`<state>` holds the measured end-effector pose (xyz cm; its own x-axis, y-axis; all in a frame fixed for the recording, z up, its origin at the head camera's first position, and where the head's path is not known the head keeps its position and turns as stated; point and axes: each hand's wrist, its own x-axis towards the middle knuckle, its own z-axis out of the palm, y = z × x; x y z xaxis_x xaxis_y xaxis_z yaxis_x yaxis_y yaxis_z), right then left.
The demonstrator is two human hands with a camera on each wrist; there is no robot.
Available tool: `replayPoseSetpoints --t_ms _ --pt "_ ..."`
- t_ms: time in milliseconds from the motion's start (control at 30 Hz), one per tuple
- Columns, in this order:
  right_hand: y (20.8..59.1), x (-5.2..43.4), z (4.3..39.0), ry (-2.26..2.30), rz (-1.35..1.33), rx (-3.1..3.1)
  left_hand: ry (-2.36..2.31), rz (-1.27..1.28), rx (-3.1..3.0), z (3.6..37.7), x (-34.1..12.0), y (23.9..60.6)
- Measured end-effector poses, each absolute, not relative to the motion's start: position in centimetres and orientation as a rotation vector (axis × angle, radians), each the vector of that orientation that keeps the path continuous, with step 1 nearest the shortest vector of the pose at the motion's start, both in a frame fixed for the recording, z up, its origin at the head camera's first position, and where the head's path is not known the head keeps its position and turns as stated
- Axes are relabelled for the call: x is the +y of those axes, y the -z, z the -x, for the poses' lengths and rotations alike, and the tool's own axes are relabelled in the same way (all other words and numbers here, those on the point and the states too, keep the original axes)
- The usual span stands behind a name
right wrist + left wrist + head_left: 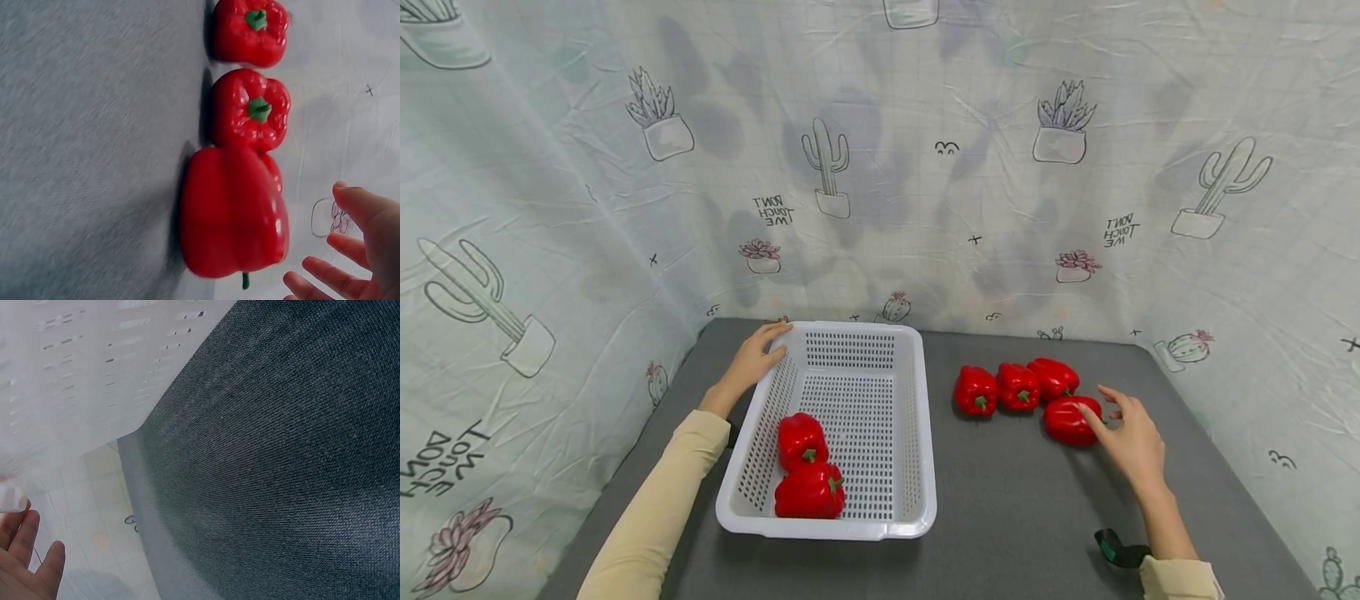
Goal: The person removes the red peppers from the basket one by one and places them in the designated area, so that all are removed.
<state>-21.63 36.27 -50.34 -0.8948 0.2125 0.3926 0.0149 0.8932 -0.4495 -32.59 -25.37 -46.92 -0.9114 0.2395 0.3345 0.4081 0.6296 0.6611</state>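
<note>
Red bell peppers are being shown on a grey cloth-covered table (pixel 1015 500), against a cactus-print backdrop (pixel 925 167). The nearest pepper (pixel 1070 420) is lying on its side and is being touched at its right end by the right hand (pixel 1131 442), whose fingers (pixel 325 272) are being held spread and fairly straight; nothing is being gripped. Three more peppers (pixel 1017 386) are sitting in a row just behind it. A white perforated basket (pixel 917 467) is being steadied at its far left corner by the left hand (pixel 751 360), its fingers lying relaxed over the rim. Two peppers (pixel 805 471) are resting inside, at the basket's near left.
</note>
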Motion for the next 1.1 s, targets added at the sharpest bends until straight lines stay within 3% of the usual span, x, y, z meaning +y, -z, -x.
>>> replayPoseSetpoints --t_ms 167,400,633,1100 --pt "47.4 33.3 20.6 -0.674 0.177 -2.596 1.14 0.531 -2.635 32.9 -25.4 47.0" --pt "49.6 33.7 23.1 -0.625 0.131 -2.53 1.154 0.524 -2.635 32.9 -25.2 46.9" --pt "45.6 28.6 21.3 -0.712 -0.014 -2.508 1.153 0.527 -2.639 32.7 -25.2 46.8" --pt "45.1 23.5 22.6 -0.799 -0.219 -2.5 1.175 0.524 -2.633 32.7 -25.3 47.0"
